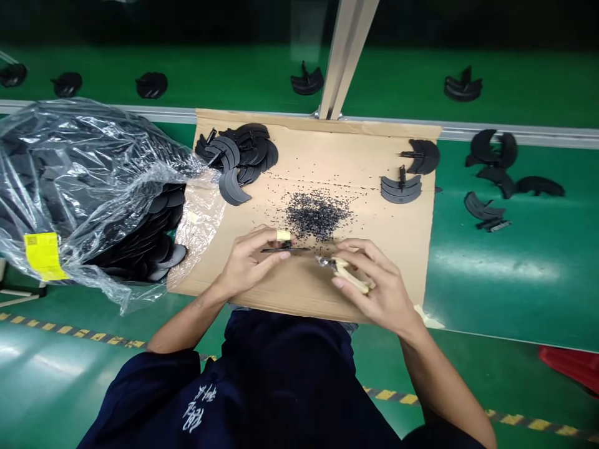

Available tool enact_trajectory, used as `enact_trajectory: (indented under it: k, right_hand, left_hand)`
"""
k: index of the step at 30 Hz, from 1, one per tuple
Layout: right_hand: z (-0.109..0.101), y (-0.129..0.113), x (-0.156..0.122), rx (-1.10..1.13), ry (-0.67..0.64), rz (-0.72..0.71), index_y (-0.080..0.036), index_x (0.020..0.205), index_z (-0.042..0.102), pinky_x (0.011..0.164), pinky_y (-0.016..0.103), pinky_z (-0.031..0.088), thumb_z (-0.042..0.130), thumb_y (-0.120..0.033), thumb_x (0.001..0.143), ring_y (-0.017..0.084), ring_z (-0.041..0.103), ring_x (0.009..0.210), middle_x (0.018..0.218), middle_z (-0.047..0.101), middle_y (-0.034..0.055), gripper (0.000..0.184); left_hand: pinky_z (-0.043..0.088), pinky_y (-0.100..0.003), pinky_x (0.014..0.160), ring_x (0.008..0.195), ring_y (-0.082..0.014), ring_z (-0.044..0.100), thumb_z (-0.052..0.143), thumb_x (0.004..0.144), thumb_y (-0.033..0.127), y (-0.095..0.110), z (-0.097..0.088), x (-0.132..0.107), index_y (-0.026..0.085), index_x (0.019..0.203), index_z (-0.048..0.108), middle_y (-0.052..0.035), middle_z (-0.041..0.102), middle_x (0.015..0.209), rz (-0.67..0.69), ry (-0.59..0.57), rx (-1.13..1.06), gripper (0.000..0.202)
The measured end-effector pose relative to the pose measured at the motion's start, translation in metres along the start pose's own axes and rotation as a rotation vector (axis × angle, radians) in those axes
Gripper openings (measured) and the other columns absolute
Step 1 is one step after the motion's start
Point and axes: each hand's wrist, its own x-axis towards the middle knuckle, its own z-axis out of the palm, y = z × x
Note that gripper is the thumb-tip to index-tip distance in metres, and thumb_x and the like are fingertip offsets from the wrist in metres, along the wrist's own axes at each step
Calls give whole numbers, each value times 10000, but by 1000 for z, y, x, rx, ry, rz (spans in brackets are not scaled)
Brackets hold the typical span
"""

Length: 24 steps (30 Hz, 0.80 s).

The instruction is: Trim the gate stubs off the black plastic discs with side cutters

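Head view: hands trimming a black part over cardboard.
Left hand point(248, 262) fingers are pinching a thin black part point(283, 249), lying edge-on, long axis left-right; right hand point(379, 280) is closing around one cutter point(349, 274), tip pointing left. Beyond, two finished parts point(401, 188) are lying.

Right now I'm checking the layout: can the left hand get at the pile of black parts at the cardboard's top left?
Probably yes. The left hand holds a thin black part, but bare cardboard lies between it and the pile; nothing blocks the way.
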Motion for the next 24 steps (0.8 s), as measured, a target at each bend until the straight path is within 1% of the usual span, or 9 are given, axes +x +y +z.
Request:
enact_trajectory:
  k: [2,4,6,9,11,14,16,20,24]
  right_hand:
    - [6,-2,0,54,-41,-42,-178,1207,660,892,405,608,662,-351,989,275,658,1199,1365,611,187,279]
    - [14,-5,2,10,-42,-112,-171,1217,649,891,415,610,666,-371,988,270,669,1160,1361,624,194,304]
    - [21,-10,5,-130,-17,-190,-158,1207,645,847,415,603,676,-381,985,258,684,1045,1248,689,181,316]
    - [25,-20,6,-352,-24,-285,-140,1159,653,747,384,570,678,-366,986,237,668,904,1130,734,168,286]
    - [23,-26,6,-345,-47,-334,-143,1155,647,723,375,560,661,-377,996,233,663,893,1132,733,170,283]
    - [14,-28,5,-101,-27,-355,-144,1225,618,746,377,587,646,-403,1002,235,680,960,1163,708,176,344]
    - [6,-24,5,-16,32,-286,-155,1277,609,780,390,604,662,-375,992,243,685,1004,1152,697,162,363]
    - [0,-12,8,-111,89,-159,-181,1283,620,809,433,603,690,-335,973,265,684,985,1123,693,153,353]
    - [7,-5,9,-69,37,-219,-160,1312,597,772,428,605,647,-445,994,282,687,996,1114,694,167,430]
  left_hand:
    - [605,-283,875,931,-156,731,754,930,213,0,3,-4,175,1103,728,-74,785,1037,-26,4,-115,179]
    - [619,-288,910,1001,-171,746,761,921,196,1,6,-7,171,1092,701,-80,780,1062,-7,9,-158,182]
    - [628,-288,893,1000,-175,745,757,917,172,4,7,-8,168,1097,687,-80,773,1046,48,2,-72,193]
    - [626,-326,889,994,-192,727,697,944,134,5,2,-8,161,1176,691,-99,761,1043,167,-42,173,233]
    - [619,-352,909,1033,-203,710,619,975,106,5,-2,-9,162,1234,691,-119,744,1087,207,-85,239,274]
    - [609,-343,921,1064,-192,701,574,992,92,3,-6,-11,190,1242,712,-114,724,1127,158,-113,122,302]
    - [603,-320,908,1035,-182,711,630,983,127,2,-7,-13,208,1218,738,-98,736,1095,102,-91,-5,271]
    - [596,-275,834,959,-177,733,729,952,243,3,-2,-16,215,1159,787,-97,769,1028,26,-50,-219,216]
    - [595,-254,788,925,-171,737,743,946,299,7,3,-16,215,1138,803,-103,780,1018,10,-19,-330,218]
